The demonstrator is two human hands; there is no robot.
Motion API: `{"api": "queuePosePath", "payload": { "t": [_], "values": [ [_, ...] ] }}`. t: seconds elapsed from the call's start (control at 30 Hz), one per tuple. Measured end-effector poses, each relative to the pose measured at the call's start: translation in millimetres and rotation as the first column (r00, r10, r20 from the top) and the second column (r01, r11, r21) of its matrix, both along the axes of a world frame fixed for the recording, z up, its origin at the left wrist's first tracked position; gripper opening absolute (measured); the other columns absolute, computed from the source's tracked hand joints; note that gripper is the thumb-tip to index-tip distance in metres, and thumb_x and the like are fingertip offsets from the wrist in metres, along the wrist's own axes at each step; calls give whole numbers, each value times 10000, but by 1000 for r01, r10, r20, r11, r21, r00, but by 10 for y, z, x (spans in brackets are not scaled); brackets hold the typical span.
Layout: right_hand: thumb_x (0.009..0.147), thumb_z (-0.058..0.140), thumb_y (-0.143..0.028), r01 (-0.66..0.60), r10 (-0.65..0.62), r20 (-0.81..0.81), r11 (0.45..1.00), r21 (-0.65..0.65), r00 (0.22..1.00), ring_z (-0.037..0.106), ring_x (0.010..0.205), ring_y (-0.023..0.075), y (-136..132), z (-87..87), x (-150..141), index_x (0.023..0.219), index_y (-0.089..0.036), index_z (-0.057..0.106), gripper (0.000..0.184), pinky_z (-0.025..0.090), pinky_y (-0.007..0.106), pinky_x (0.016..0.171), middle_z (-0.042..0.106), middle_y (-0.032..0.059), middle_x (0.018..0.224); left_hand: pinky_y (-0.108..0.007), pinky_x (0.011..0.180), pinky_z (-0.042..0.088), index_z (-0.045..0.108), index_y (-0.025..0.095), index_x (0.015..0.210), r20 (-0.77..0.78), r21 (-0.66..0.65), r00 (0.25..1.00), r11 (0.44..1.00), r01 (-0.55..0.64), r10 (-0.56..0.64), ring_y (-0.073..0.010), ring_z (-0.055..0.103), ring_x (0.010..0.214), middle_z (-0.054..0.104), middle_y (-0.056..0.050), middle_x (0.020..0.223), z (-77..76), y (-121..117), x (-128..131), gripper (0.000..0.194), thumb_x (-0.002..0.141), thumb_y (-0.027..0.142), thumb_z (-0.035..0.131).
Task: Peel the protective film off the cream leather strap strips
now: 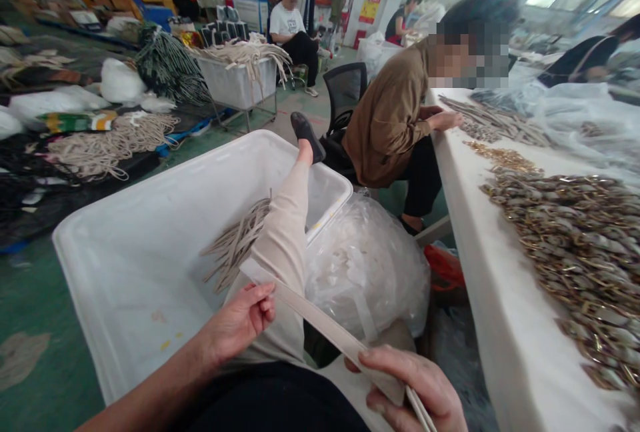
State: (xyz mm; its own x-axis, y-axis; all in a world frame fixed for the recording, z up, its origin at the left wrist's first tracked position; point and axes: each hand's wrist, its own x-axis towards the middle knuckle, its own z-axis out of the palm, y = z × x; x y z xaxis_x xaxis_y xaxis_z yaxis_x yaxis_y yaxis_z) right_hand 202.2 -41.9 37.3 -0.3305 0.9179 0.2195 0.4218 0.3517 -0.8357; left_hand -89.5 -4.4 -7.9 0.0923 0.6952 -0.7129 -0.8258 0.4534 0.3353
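A flat beige strap (320,317) runs slantwise across my lap between both hands. My left hand (247,317) pinches it near its far end, thumb on top and the other fingers curled. Beyond that pinch a pale, whitish end piece (257,272) sticks out. Lower right, my right hand (413,385) is wrapped round the strap's near part, where it looks folded or doubled; its tail leaves the bottom edge. Under the strap lies my leg in beige trousers (285,239), stretched over a white tub (145,212). A bundle of similar straps (237,242) rests inside the tub.
A white-covered table (480,245) at right bears a heap of gold-coloured metal buckles (575,252). Beside my leg stands a clear plastic bag (367,262). A co-worker in a brown shirt (390,112) sits at the table. Farther back is a cart (240,82) piled with straps.
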Motion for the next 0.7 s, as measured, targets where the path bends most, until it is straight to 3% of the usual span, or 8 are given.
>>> {"api": "queuePosePath", "payload": {
  "t": [0.07,0.13,0.27,0.33,0.4,0.5,0.6,0.7],
  "values": [
    [875,731,-339,-51,53,-21,994,92,998,744,764,238,111,26,-80,1131,-372,735,258,578,311,704,797,36,883,-169,468,509,652,89,634,29,-8,999,1000,30,-30,-48,505,481,527,44,558,20,-15,-1,284,543,24,913],
    [919,673,-282,-162,164,-19,984,81,986,739,773,210,246,28,-199,1134,-315,736,227,566,282,681,781,56,925,-176,474,515,649,99,619,49,-10,997,998,66,-65,-49,496,473,516,49,540,38,-34,27,315,513,56,943],
    [953,602,-210,-304,300,87,952,41,950,723,1007,207,478,-33,-495,1120,-278,748,232,551,273,814,695,98,1276,-175,489,505,666,114,634,86,7,985,989,149,-149,-58,513,479,536,45,532,43,-107,167,354,470,122,980],
    [961,591,-219,-350,347,95,936,19,933,707,1076,210,544,-63,-631,1134,-277,741,237,538,274,872,657,96,1352,-174,490,492,693,120,690,99,44,976,981,190,-194,-62,530,485,574,35,567,31,-163,250,342,497,146,975],
    [969,581,-234,-400,400,26,917,-8,916,717,1041,195,573,-84,-723,1150,-268,728,236,533,267,878,712,88,1259,-189,517,505,720,115,765,96,112,965,966,232,-243,-87,583,525,627,3,632,15,-208,304,319,553,162,954],
    [978,555,-242,-420,416,-72,905,-62,907,729,856,176,547,-117,-716,1076,-249,737,207,529,273,830,776,55,960,-271,682,582,738,70,970,109,176,953,949,261,-282,-193,707,742,727,-118,868,-7,-172,230,344,679,189,880],
    [978,549,-299,-403,401,-53,898,-177,915,707,761,186,456,-171,-533,971,-264,752,206,511,276,751,762,35,824,-303,811,594,689,32,1085,66,75,996,996,49,-54,-224,729,873,731,-180,1010,-41,66,-131,263,895,213,672],
    [962,554,-448,-426,427,-65,854,-300,902,699,781,221,334,-235,-324,960,-300,766,258,506,297,751,766,46,841,-280,703,606,643,19,1103,-124,-13,955,962,-273,269,-194,723,739,724,-155,877,-69,433,-691,282,1005,208,459]
  ]
}}
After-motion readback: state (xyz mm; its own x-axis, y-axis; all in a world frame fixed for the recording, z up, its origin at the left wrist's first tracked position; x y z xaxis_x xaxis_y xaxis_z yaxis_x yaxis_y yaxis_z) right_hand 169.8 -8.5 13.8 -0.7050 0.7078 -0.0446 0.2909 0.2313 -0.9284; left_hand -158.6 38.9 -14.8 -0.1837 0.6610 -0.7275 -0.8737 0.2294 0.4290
